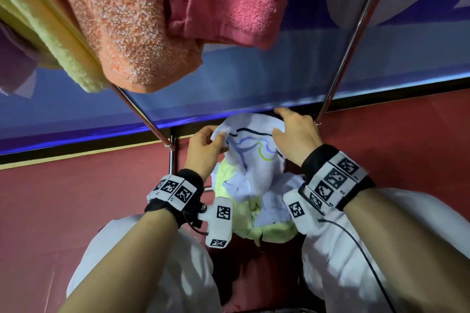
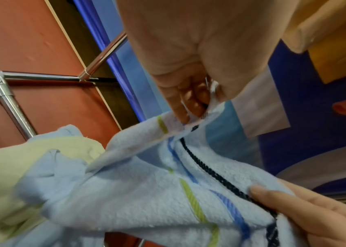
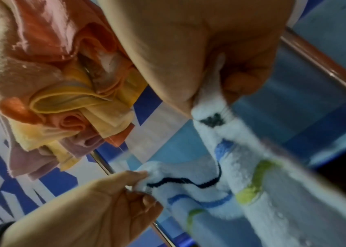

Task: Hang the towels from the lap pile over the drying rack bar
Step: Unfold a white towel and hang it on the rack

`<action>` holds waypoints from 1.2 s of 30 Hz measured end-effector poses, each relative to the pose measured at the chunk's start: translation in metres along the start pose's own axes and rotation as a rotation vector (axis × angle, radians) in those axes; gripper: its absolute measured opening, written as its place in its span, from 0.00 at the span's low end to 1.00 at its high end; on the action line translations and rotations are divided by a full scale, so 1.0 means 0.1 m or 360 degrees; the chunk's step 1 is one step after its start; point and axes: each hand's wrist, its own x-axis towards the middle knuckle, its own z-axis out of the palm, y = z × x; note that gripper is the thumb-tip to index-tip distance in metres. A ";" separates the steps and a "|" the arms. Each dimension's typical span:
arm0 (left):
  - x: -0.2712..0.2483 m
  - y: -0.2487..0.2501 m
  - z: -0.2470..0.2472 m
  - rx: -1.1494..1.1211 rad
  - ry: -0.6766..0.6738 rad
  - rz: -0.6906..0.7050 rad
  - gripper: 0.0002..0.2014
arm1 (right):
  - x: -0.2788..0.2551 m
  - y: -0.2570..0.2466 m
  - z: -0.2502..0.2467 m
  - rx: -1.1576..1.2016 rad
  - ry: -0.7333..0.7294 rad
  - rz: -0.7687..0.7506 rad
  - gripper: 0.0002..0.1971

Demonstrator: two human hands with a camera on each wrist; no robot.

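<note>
We're pinching the top edge of the white towel [image 1: 250, 145] with both hands. Our left hand [image 1: 203, 148] is gripping one corner, thumb and fingers curled tight onto the hem; the left wrist view is showing the cloth tucked right into that pinch. Our right hand [image 1: 296, 138] is clamping the other end of the same edge between thumb and curled fingers, with the index finger sticking out forward a bit. The towel's got wavy stripes in navy, blue and lime, and it's sagging between our hands, its lower part trailing down into the pile [image 1: 264, 223] in our lap, where a pale green towel and a light blue one are bunched up together between our knees.

Above us, the pink towel [image 1: 229, 0], the orange towel [image 1: 132, 33] and a yellow-green towel [image 1: 45, 40] are hanging over the rack. Two slanted legs of the rack [image 1: 356, 40] are running down either side of our hands, towards the red floor [image 1: 76, 198], with a blue banner [image 1: 254, 79] behind them.
</note>
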 end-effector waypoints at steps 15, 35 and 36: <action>0.01 0.12 0.07 -0.0239 -0.0286 -0.0156 0.09 | 0.03 -0.25 0.20 0.1046 -0.0365 -0.0072 0.07; -0.11 0.19 0.05 -0.0061 -0.0686 -0.0167 0.15 | 0.06 -0.13 0.24 0.0360 -0.0368 0.0004 0.21; -0.12 0.18 0.06 -0.0047 -0.0706 -0.0168 0.15 | 0.06 -0.13 0.24 0.0349 -0.0388 0.0016 0.20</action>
